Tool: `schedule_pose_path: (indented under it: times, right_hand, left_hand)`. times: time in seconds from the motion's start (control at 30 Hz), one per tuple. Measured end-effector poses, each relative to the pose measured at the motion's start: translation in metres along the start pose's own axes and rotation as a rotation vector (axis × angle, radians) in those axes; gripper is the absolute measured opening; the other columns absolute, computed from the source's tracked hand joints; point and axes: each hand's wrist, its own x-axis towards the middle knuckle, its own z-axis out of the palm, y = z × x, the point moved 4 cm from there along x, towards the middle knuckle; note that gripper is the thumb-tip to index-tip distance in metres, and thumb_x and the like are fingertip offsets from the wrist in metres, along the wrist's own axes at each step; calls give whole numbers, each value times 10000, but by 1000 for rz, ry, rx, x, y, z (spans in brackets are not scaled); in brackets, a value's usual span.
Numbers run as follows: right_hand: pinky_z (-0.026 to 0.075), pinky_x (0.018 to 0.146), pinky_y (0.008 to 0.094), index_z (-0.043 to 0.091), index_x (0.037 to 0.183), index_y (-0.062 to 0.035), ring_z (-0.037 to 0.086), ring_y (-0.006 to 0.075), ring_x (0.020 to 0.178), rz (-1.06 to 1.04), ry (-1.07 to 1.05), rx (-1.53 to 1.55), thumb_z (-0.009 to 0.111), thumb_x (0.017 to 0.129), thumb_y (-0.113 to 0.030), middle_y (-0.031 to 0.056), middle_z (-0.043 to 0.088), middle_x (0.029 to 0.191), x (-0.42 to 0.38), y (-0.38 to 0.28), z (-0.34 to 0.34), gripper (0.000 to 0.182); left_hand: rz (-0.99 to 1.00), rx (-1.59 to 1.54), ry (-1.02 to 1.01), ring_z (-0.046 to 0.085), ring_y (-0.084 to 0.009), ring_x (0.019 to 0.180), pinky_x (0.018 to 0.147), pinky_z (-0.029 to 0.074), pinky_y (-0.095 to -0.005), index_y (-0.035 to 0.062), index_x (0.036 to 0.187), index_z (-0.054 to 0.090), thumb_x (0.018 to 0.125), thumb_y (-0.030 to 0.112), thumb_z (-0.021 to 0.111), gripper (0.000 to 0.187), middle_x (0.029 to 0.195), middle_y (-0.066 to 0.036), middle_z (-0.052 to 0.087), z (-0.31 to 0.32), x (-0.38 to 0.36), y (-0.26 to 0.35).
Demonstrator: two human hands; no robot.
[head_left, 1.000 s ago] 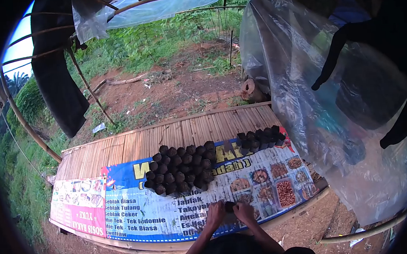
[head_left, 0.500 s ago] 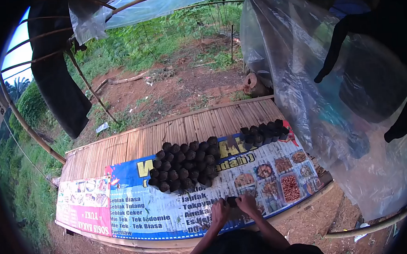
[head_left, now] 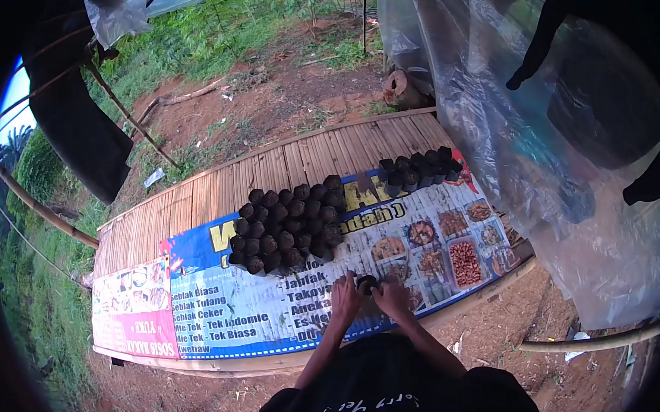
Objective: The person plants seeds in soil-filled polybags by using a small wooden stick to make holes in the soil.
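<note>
Just on the near side of the large cluster of dark bags (head_left: pixel 285 240), toward its right, the left hand (head_left: pixel 345 302) and right hand (head_left: pixel 393 300) close together around a small black bag (head_left: pixel 366 285). Uneven pinching could buckle its seemingly soft wall; a forward bump might topple the cluster's nearest bags.

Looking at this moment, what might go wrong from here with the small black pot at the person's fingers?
The small black pot, held between the left hand and right hand, could be squeezed out of shape or slip; its contents are too small to make out.
If moved forward, it might knock the large cluster of dark pots, which stand packed close together.
The printed banner beneath looks smooth, so a bumped pot may slide.
</note>
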Motion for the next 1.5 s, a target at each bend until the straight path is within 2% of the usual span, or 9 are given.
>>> schedule_pose_path:
  times: [0.13, 0.3, 0.5, 0.6, 0.93, 1.0, 1.23, 1.47, 1.5]
  right_hand:
    - [431, 749, 546, 656, 759, -83, 610, 396, 752, -13, 4, 20, 554, 858, -367, 157, 635, 674, 3, 6, 12, 318]
    - [411, 792, 546, 651, 734, -70, 587, 403, 750, -117, 146, -48, 564, 841, -309, 166, 624, 662, 0, -6, -5, 276]
    - [418, 765, 525, 660, 734, -66, 574, 404, 798, -86, 44, -7, 580, 813, -292, 169, 637, 690, 11, -2, 1, 253]
    - [420, 761, 520, 660, 729, -65, 571, 409, 805, -169, 144, -8, 583, 808, -292, 170, 645, 708, 8, -5, -3, 253]
    - [421, 772, 519, 664, 734, -58, 578, 405, 801, -187, 100, -6, 590, 802, -279, 172, 647, 707, 21, 4, 4, 243]
    - [423, 789, 512, 663, 736, -50, 580, 405, 756, -169, -19, 76, 594, 801, -277, 179, 632, 672, 30, 7, 10, 246]
    - [442, 767, 489, 637, 703, -27, 587, 397, 690, -299, 155, -5, 599, 816, -271, 184, 608, 637, 28, 1, 4, 271]
    - [468, 703, 499, 643, 716, -45, 607, 383, 702, -99, 164, 53, 603, 841, -348, 156, 624, 643, 7, -2, -4, 330]
    - [472, 692, 502, 643, 719, -47, 607, 386, 688, -98, 167, 33, 602, 844, -363, 157, 625, 649, 2, -2, -2, 343]
  left_hand:
    - [-30, -4, -111, 583, -406, 773, 703, 453, -485, -13, 831, 576, 800, 152, 654, 185, 802, -232, 605, 13, 5, -14]
    - [-10, -93, -30, 600, -394, 697, 663, 466, -473, -28, 748, 580, 780, 65, 611, 103, 713, -213, 614, -3, 6, -4]
    - [-141, -170, -6, 583, -404, 676, 611, 447, -493, -25, 739, 543, 763, 80, 615, 130, 702, -228, 581, 9, -15, -14]
    - [-178, -237, 20, 584, -400, 677, 608, 446, -490, -22, 741, 539, 756, 83, 623, 136, 709, -223, 582, 9, -19, -18]
    - [-281, -134, -29, 622, -392, 690, 635, 469, -462, -18, 799, 554, 753, 144, 646, 192, 722, -213, 623, 6, -20, -9]
    - [-270, -135, -39, 612, -407, 685, 633, 466, -483, -21, 804, 538, 763, 143, 639, 196, 723, -225, 613, 6, -24, -7]
    - [-248, -124, -110, 613, -421, 684, 626, 467, -515, -27, 850, 523, 783, 178, 636, 244, 756, -262, 613, 15, -27, -16]
    - [-265, -8, -95, 619, -411, 700, 627, 474, -504, -23, 858, 545, 797, 183, 651, 240, 747, -253, 619, 2, -4, -7]
    - [-168, 0, -53, 618, -411, 704, 627, 476, -495, -22, 852, 551, 795, 174, 651, 228, 746, -248, 622, 2, -2, -6]
